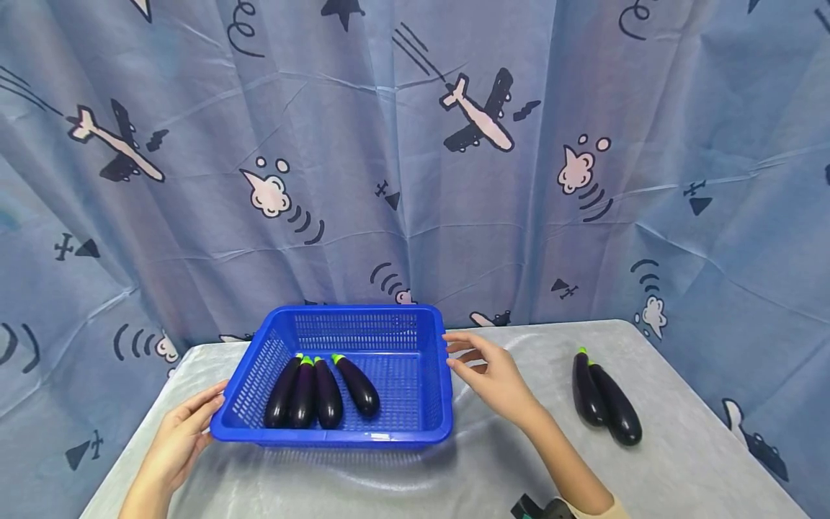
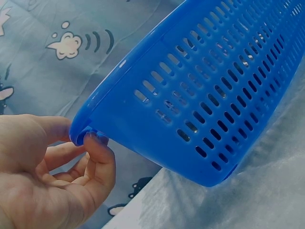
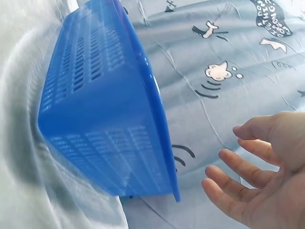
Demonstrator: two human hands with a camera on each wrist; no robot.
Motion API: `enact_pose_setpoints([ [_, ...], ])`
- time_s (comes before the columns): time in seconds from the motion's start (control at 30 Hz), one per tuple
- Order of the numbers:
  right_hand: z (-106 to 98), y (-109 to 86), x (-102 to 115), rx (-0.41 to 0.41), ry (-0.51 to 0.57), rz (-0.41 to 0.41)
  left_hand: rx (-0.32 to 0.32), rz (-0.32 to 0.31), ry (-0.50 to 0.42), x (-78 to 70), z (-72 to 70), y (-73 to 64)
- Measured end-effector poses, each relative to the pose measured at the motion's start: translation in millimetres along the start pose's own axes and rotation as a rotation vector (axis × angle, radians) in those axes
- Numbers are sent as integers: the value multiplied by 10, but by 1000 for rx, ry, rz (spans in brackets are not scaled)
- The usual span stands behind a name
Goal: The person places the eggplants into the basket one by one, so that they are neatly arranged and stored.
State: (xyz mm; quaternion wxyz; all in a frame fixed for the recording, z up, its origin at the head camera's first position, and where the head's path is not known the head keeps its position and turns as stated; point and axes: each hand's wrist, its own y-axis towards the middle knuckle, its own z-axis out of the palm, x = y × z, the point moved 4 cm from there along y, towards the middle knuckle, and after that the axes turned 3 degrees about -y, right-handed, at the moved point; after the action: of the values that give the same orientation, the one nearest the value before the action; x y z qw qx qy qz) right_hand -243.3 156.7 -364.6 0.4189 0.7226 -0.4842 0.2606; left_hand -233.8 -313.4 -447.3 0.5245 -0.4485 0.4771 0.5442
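A blue plastic basket [image 1: 333,437] with slotted walls stands on the table, and several dark purple eggplants [image 1: 327,395] lie together in its left half. At the basket's near left corner my left hand [image 1: 178,436] pinches the rim; in the left wrist view its thumb and fingers [image 2: 101,155] meet about the rim's edge. My right hand [image 1: 489,375] is beside the right rim with its fingers spread and loosely bent. In the right wrist view a gap shows between those fingertips [image 3: 209,185] and the basket.
Two more eggplants [image 1: 614,404] lie side by side on the right of the table. A pale grey cloth [image 1: 687,468] covers the tabletop. Behind it hangs a blue curtain [image 1: 415,180] printed with airplanes. A dark device [image 1: 543,508] sits by the right wrist.
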Motion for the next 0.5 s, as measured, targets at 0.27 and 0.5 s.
enact_pose_setpoints([
  [0.27,-184,-121,-152,-67,-19,18,-2,13,-17,-9,12,-19],
  [0.5,-353,-209,-279,-129,-65,69,1,12,-23,-10,14,-20],
])
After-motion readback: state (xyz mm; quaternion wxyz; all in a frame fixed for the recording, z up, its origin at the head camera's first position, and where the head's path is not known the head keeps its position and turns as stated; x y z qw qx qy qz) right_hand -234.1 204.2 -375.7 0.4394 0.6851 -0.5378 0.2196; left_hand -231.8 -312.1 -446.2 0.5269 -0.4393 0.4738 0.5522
